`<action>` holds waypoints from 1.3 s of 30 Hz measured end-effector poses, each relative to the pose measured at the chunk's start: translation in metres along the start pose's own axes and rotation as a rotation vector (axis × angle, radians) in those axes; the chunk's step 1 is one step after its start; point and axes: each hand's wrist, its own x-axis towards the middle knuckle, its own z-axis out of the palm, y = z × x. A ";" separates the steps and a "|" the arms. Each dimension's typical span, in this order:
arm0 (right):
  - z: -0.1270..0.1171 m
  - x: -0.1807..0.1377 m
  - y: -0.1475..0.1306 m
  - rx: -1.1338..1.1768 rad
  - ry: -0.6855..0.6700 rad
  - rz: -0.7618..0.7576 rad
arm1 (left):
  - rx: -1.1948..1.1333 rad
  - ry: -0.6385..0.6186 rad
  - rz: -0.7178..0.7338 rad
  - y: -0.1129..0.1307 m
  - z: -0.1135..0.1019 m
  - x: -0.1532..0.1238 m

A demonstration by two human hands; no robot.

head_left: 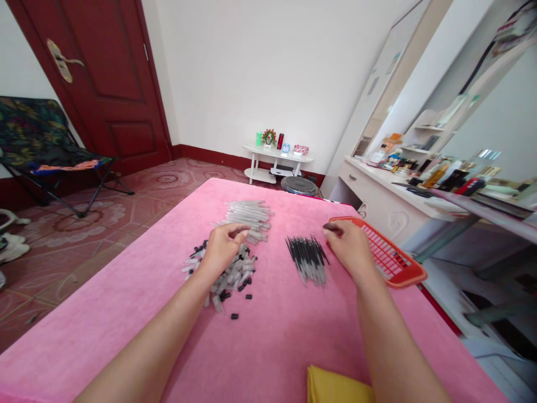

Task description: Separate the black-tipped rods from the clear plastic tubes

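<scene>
My left hand hovers over a heap of short whitish plastic pieces and black caps, its thumb and fingers drawn together. Just beyond it lies a bundle of translucent white tubes. My right hand is pinched closed beside the red basket; something dark shows at its fingertips, too blurred to name. To its left rests a row of thin black-ended sticks with pale lower ends, looking like pen refills. Whether the left fingers hold anything is hidden.
A pink cloth covers the table. Folded yellow cloth lies at the near edge. Two black caps sit apart from the heap. On the right stands a white dressing table with bottles; a folding chair is at left.
</scene>
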 end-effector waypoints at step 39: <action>0.069 -0.022 -0.050 0.366 0.121 0.066 | -0.140 -0.231 -0.122 0.006 0.016 -0.008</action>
